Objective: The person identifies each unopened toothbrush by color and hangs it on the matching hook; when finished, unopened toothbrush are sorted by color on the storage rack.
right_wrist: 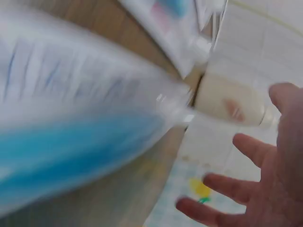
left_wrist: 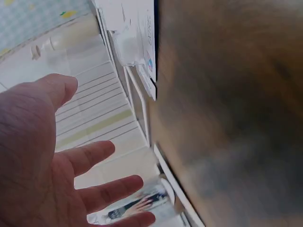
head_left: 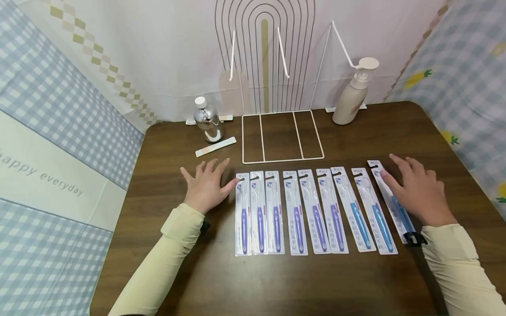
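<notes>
A row of packaged toothbrushes lies on the table, several with purple handles such as the leftmost toothbrush [head_left: 243,228] and three with blue handles at the right. My left hand [head_left: 206,184] is spread beside the leftmost pack, its thumb tip at the pack's top corner; whether it touches, I cannot tell. Over the rightmost blue toothbrush [head_left: 402,215] my right hand [head_left: 419,188] hovers or rests with extended fingers, hiding part of it. Both wrist views show an empty palm, the left hand [left_wrist: 52,156] and the right hand [right_wrist: 274,175], with fingers apart.
A white wire rack [head_left: 283,161] stands behind the row, its prongs sticking up. Left of it are a clear bottle [head_left: 207,120] with a white cap and a white strip [head_left: 215,147]. A beige pump bottle [head_left: 351,101] stands at the back right. Curtains enclose the wooden table [head_left: 276,285].
</notes>
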### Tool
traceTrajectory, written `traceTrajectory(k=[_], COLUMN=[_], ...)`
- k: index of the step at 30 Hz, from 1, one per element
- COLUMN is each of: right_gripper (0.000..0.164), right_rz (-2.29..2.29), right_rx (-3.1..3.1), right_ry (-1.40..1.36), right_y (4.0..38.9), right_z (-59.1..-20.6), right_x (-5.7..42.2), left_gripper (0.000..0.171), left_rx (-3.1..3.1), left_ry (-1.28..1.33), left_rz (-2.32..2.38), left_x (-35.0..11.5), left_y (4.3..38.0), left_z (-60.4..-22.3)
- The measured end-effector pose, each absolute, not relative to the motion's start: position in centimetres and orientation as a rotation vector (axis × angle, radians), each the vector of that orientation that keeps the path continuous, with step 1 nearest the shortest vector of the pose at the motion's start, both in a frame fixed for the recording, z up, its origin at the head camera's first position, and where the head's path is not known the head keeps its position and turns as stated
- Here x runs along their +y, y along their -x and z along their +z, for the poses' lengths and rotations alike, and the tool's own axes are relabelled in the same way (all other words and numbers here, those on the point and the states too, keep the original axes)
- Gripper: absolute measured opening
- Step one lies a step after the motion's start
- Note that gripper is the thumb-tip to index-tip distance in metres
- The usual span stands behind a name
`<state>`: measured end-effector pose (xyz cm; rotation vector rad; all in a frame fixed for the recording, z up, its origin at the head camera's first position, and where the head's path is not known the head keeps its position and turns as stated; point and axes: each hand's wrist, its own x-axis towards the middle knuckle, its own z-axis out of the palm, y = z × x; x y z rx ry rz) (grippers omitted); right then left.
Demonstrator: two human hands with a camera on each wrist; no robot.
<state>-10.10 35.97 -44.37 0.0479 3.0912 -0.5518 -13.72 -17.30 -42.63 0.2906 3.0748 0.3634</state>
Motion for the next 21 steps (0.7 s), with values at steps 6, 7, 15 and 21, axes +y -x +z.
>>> traceTrajectory(k=[6,7,15,21], right_gripper=[0.079,0.078,0.067,0.06], right_rz=[-0.611,-0.631,-0.749,-0.911], right_rx=[2.921,2.896,2.74,2.624], right_ry=[-0.014,0.005,0.138,0.228], right_y=[10.6,10.6,11.1,12.3], right_z=[-45.3,-45.3,-45.0,-45.4], right_x=[39.5,40.0,42.3,42.9], left_gripper=[0.065,0.062,0.046,0.04], left_rx=[3.068,3.077,3.111,3.113], left_ry=[-0.351,-0.366,-0.442,-0.489], left_rz=[0.356,0.355,0.399,0.358], left_x=[-16.0,-15.8,-14.8,-14.0], left_y=[16.9,17.5,20.4,21.2], left_z=[-43.2,-43.3,-44.6,-44.8])
